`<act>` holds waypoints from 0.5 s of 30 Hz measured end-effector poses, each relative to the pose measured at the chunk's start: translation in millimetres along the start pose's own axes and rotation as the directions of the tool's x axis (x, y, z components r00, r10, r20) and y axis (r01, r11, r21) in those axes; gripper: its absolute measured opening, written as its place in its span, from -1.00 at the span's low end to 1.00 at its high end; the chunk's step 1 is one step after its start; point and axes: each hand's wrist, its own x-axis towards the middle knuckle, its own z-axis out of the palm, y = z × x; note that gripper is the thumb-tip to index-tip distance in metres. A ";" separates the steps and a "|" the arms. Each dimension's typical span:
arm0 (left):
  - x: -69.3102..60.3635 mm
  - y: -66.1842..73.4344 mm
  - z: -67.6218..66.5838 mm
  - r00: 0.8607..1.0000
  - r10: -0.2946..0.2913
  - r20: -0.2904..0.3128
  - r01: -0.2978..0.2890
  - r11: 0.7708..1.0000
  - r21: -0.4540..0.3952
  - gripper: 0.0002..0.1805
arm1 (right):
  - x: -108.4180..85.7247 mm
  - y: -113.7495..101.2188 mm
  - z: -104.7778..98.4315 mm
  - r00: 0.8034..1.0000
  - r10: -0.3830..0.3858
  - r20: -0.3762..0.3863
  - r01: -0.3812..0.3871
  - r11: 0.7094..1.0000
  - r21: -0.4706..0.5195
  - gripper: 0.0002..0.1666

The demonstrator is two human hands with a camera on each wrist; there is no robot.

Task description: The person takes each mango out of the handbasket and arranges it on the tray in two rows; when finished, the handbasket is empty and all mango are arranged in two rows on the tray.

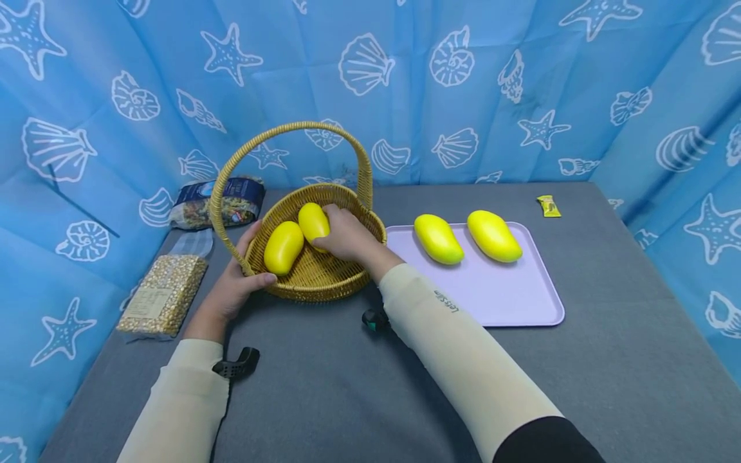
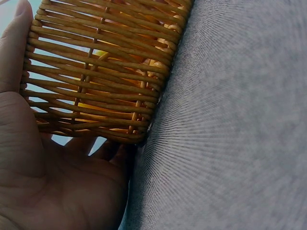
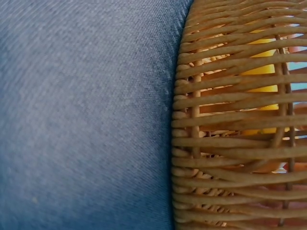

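Inside the basket, a right hand on a yellow mango

On the right sleeve (image 1: 448, 328), dark letters say "Let's Slim". At the left, a bag of grain (image 1: 168, 289) has a pale label with words too small to read. Behind it lies a dark blue packet (image 1: 231, 193); its writing is unclear too.

The right hand (image 1: 348, 236) is bent around one mango (image 1: 313, 222) in the basket (image 1: 315, 294), thumb on one side and fingers on the other. Another mango (image 1: 283, 249) sits just beside it. The left hand (image 1: 238, 280) holds the basket's left side, with thumb and fingers spread around it. Two more mangoes (image 1: 438, 239) (image 1: 494, 236) lie on the pale purple tray (image 1: 515, 292).
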 end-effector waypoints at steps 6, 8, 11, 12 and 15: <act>0.5 -0.8 0.0 1.000 -0.003 0.001 0.003 1.000 -0.002 0.18 | -0.6 -1.9 -1.3 1.000 -0.010 -0.003 0.010 1.000 -0.023 -0.06; 0.7 -0.8 0.4 1.000 -0.001 0.003 0.001 1.000 -0.007 0.18 | -1.2 -2.2 -1.6 1.000 -0.013 -0.004 0.013 1.000 -0.026 -0.06; 0.6 -0.2 0.7 1.000 0.005 0.005 -0.005 1.000 -0.007 0.17 | -2.8 -3.1 -2.7 1.000 -0.023 -0.016 0.023 1.000 -0.020 -0.04; 0.4 0.1 0.7 1.000 0.008 0.006 -0.008 1.000 -0.007 0.16 | -3.6 -3.6 -3.2 0.999 -0.026 -0.022 0.025 1.000 -0.012 -0.03; -0.5 0.9 0.7 1.000 0.014 0.008 -0.014 1.000 -0.005 0.16 | -6.2 -4.9 -5.2 0.997 -0.046 -0.057 0.047 0.999 0.024 -0.02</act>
